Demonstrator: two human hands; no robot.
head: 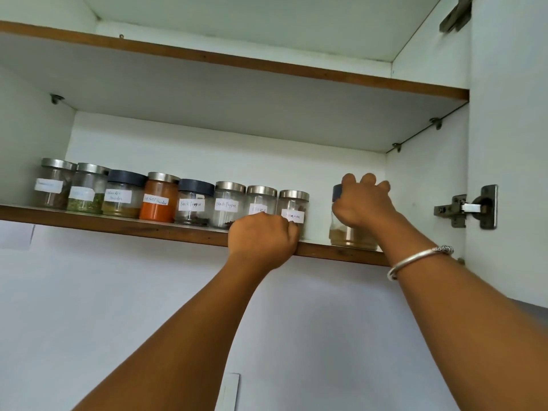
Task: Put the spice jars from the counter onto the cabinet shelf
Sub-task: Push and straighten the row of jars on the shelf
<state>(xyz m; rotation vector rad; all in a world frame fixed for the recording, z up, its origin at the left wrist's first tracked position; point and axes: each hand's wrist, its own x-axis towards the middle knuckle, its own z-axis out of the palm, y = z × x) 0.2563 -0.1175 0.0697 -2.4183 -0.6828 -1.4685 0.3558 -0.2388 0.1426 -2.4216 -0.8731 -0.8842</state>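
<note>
Head view: your right grip (pixel 363 203) was clamped over the dark-lidded jar (pixel 351 232), which stood upright on the cabinet shelf (pixel 118 223), apart from the row of labelled jars (pixel 160 200). Clear glass, tan powder low down. Left grip (pixel 262 238) was curled on the shelf edge, likely bracing your reach.

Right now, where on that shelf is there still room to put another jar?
One bare gap on the shelf: between the last silver-lidded jar and the dark-lidded jar in the right hand. A narrower strip lies between that jar and the cabinet wall. Leftward, the row of eight jars stands packed.
</note>
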